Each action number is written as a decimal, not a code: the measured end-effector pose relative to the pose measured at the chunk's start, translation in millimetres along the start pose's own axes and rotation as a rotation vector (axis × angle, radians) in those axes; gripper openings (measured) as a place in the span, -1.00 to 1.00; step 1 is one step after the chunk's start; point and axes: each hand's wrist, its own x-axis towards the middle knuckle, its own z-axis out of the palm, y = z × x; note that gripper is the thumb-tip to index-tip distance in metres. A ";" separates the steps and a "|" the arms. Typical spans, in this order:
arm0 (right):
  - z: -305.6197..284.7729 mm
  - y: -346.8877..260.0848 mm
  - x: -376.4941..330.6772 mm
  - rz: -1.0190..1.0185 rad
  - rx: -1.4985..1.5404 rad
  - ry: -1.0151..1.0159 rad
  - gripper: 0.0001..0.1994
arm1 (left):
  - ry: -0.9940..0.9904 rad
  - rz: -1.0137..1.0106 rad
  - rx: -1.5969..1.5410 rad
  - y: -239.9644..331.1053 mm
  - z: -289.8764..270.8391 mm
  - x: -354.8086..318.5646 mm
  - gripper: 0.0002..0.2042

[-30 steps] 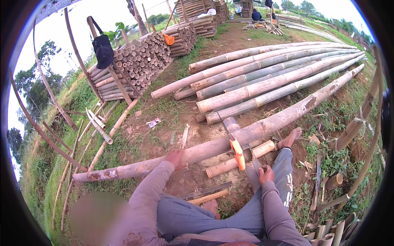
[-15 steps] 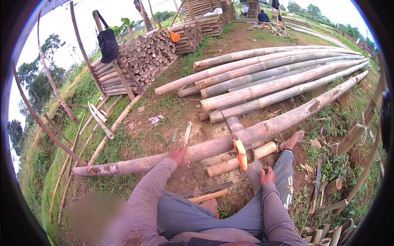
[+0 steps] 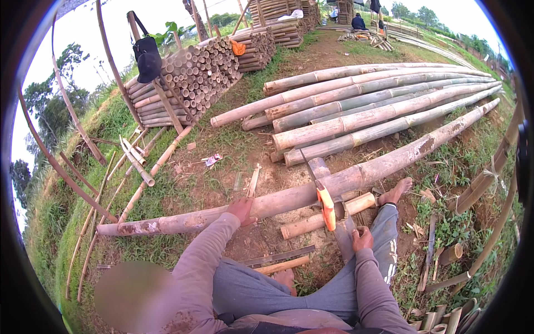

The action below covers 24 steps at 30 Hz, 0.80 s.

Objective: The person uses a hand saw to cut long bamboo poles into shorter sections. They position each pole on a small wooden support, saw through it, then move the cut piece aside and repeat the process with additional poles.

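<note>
A long, thick bamboo pole [image 3: 283,200] lies across in front of me, slanting up to the far right. My left hand [image 3: 241,211] is closed on its near side. Standing against the pole is a handsaw [image 3: 327,207] with an orange handle, its dark blade pointing up and away; neither hand touches it. Beneath the pole runs a grey, trough-like support piece [image 3: 344,242], beside a short bamboo length [image 3: 303,227]. My right hand [image 3: 362,238] is closed at the near right edge of this support, fingers curled together; what they pinch, if anything, is hidden.
Several long bamboo poles [image 3: 356,114] lie side by side beyond. Stacked cut bamboo [image 3: 200,78] stands far left, a black bag [image 3: 147,55] hanging in front. Bamboo strips [image 3: 281,256] lie near my feet, cut tubes [image 3: 445,320] at lower right. A person [image 3: 359,22] sits far back.
</note>
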 end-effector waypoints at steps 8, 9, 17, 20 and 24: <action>-0.1 2.4 0.4 0.000 -0.009 0.001 -0.67 | 0.015 0.020 -0.016 -2.0 5.1 2.3 -0.07; -1.1 -1.2 -1.0 0.006 -0.013 -0.004 -0.67 | 0.019 0.019 -0.014 -3.0 6.1 1.3 -0.07; -0.5 0.7 -0.1 -0.007 -0.033 -0.005 -0.65 | -0.008 0.012 0.001 -2.7 3.6 3.5 -0.06; -1.4 -0.1 0.0 0.011 -0.021 -0.019 -0.64 | -0.006 0.015 -0.008 -2.3 3.1 2.8 -0.06; -0.6 1.2 1.1 0.011 -0.031 -0.012 -0.64 | -0.002 0.013 -0.013 0.6 -1.3 0.9 -0.07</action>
